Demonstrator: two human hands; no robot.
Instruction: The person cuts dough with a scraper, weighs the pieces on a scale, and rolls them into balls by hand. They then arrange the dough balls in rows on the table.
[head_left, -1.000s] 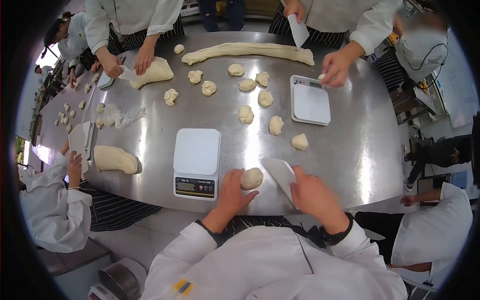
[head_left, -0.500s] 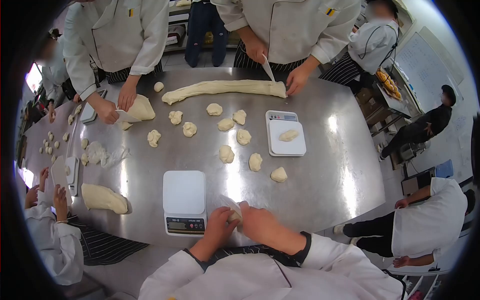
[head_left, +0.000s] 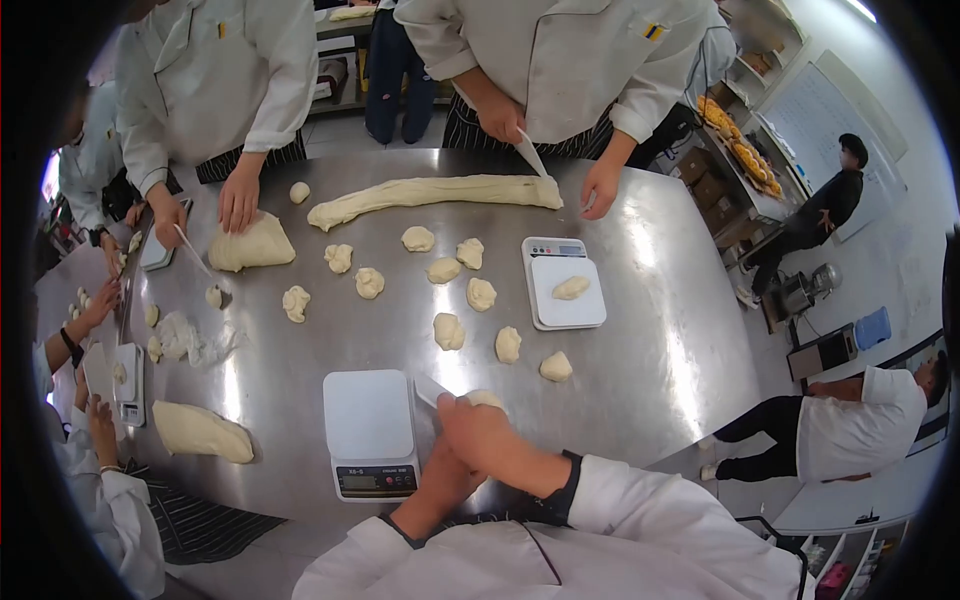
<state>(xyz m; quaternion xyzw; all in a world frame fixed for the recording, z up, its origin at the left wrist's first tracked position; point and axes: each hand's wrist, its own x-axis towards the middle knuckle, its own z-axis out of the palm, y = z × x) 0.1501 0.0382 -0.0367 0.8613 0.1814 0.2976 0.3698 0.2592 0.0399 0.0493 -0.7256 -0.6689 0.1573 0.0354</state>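
My right hand is closed around a pale scraper, whose blade sticks out past the fingers toward the scale. Just beyond the knuckles a lump of dough shows in part. My left hand lies under and against the right one, near the table edge; its fingers are hidden. To the left of both hands stands a white kitchen scale with a bare platform. Several dough pieces lie scattered on the steel table beyond.
Across the table a person's hand holds a knife at a long dough roll. Another person cuts a dough block. A second scale bears a dough piece. A dough slab and plastic bag lie left.
My right hand has come left and over my left hand, and the scraper now points toward the scale. The dough lump now shows beyond the right hand. The whole view has shifted slightly.
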